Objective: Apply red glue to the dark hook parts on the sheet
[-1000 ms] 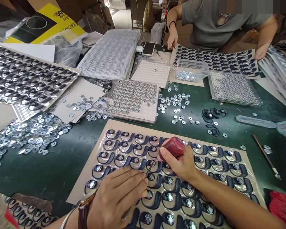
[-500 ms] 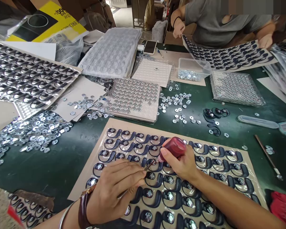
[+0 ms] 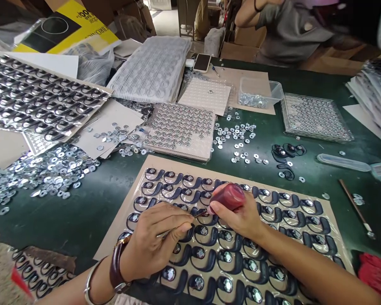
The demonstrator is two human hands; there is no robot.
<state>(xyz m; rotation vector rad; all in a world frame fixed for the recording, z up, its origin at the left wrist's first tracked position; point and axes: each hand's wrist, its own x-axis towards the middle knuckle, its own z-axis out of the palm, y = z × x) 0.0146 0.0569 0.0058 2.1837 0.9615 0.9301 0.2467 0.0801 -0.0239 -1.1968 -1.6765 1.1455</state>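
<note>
Green and smooth, the surface [image 3: 114, 182] carries a tan card sheet [image 3: 123, 214] set with rows of dark, curved hooks [image 3: 206, 262], each with a shiny round stud, under glossy clear film. Both hands and forearms cover part of it. The right hand [image 3: 244, 214] is wrapped around a rounded, deep-red bottle [image 3: 228, 197], its pale tip pointing down over the sheet. The left hand [image 3: 161, 237] pinches a thin tool [image 3: 200, 214] between thumb and fingers, its end just beside the bottle tip.

Beyond the sheet sits a stack of cards [image 3: 180, 131] with round metal studs in rows; loose washers [image 3: 51, 169] lie heaped to the left, flat and silvery. A clear plastic box [image 3: 274, 91] holds more washers — a shallow pile at the bottom. Near it are a phone [image 3: 202, 63] and a bulky bundle [image 3: 149, 67] in cloudy, ribbed wrap. Black loops [image 3: 287, 150], a long clear case [image 3: 343, 162], a brown stick [image 3: 352, 201] and a crumpled red cloth [image 3: 376, 273] lie to the right. Across the surface is a person [image 3: 288, 34] in grey, partly blurred.
</note>
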